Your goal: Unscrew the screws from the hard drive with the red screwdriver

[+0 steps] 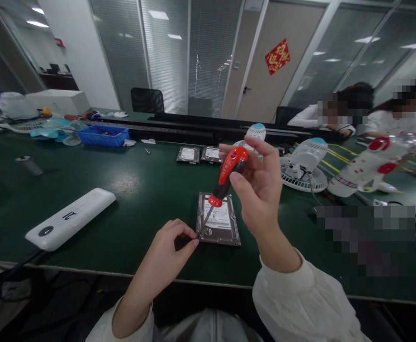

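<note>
A hard drive (222, 218) with a white label lies flat on the green table in front of me. My right hand (259, 185) grips the red and black handle of a screwdriver (225, 178), which leans down to the left. Its tip reaches the near left corner of the drive. There, my left hand (174, 242) pinches with thumb and forefinger at the tip. Whether the fingers hold the shaft end or a small screw is hidden.
Two more hard drives, one (188, 155) fully visible, lie farther back. A blue basket (104, 136) stands back left, a white numbered device (70, 218) front left. White fan parts (302, 166) lie right, by a patterned white object (364, 166). Two people sit at far right.
</note>
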`<state>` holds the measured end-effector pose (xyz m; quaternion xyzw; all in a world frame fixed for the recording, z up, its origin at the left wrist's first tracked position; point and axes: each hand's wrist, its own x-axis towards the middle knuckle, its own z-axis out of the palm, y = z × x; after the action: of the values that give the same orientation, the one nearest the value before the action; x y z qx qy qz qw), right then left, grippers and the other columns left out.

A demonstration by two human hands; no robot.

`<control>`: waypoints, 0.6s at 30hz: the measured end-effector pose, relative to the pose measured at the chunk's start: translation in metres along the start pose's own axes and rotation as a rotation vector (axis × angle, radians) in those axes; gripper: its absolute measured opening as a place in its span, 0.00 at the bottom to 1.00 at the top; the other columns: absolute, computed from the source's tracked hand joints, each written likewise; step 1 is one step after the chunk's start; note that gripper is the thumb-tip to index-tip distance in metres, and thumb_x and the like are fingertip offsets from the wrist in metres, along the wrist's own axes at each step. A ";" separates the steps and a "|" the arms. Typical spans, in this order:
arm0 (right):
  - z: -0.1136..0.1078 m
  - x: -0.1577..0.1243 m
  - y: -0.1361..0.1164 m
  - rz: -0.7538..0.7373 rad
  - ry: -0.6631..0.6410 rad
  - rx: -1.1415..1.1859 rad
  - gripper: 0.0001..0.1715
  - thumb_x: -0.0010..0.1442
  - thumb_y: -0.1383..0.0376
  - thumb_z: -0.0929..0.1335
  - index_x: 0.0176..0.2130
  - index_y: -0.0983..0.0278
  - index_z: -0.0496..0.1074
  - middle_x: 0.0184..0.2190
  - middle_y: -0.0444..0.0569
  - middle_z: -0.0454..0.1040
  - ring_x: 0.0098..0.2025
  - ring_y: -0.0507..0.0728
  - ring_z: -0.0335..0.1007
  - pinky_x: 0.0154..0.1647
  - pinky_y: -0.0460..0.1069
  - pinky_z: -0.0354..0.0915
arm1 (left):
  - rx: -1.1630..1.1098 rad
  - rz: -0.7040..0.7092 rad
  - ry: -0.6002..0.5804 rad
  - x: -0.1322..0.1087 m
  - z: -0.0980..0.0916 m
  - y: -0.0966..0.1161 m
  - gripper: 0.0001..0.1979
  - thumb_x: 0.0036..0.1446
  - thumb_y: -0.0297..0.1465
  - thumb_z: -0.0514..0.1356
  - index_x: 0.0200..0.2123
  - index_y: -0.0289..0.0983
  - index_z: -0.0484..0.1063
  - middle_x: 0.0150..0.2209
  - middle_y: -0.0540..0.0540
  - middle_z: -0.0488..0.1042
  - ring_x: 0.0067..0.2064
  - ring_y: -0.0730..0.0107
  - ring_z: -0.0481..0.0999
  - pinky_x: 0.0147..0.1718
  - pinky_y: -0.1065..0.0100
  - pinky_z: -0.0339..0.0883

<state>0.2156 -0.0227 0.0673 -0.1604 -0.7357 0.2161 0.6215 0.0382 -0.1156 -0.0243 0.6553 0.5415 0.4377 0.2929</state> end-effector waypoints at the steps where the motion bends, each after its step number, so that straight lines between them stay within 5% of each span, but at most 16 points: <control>1: 0.001 0.000 0.000 -0.002 0.000 0.009 0.25 0.67 0.60 0.68 0.60 0.54 0.61 0.58 0.51 0.75 0.59 0.60 0.75 0.59 0.61 0.74 | 0.000 0.000 -0.001 0.000 0.000 0.000 0.03 0.59 0.29 0.63 0.32 0.40 0.77 0.35 0.48 0.77 0.40 0.62 0.76 0.42 0.61 0.67; 8: 0.003 0.003 -0.002 -0.058 0.122 -0.177 0.27 0.57 0.59 0.76 0.54 0.54 0.67 0.50 0.48 0.72 0.49 0.58 0.75 0.49 0.57 0.76 | -0.003 -0.002 0.010 0.000 0.000 0.002 0.04 0.59 0.28 0.63 0.32 0.40 0.77 0.35 0.48 0.77 0.41 0.62 0.76 0.42 0.61 0.67; 14: 0.001 0.001 -0.002 -0.016 0.032 -0.083 0.26 0.65 0.59 0.69 0.61 0.55 0.63 0.57 0.52 0.74 0.58 0.61 0.75 0.59 0.62 0.74 | 0.009 -0.002 -0.002 0.000 0.000 0.001 0.03 0.59 0.28 0.63 0.33 0.40 0.77 0.35 0.49 0.77 0.41 0.62 0.76 0.42 0.61 0.67; 18: 0.003 0.003 -0.003 -0.044 0.050 -0.023 0.25 0.63 0.61 0.72 0.57 0.56 0.66 0.55 0.49 0.76 0.58 0.59 0.77 0.58 0.59 0.75 | 0.007 -0.002 0.001 0.000 0.001 0.001 0.04 0.59 0.27 0.62 0.33 0.40 0.77 0.36 0.48 0.77 0.41 0.62 0.76 0.43 0.61 0.67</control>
<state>0.2121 -0.0242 0.0710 -0.1568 -0.7257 0.1899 0.6425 0.0394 -0.1160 -0.0235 0.6557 0.5436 0.4360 0.2908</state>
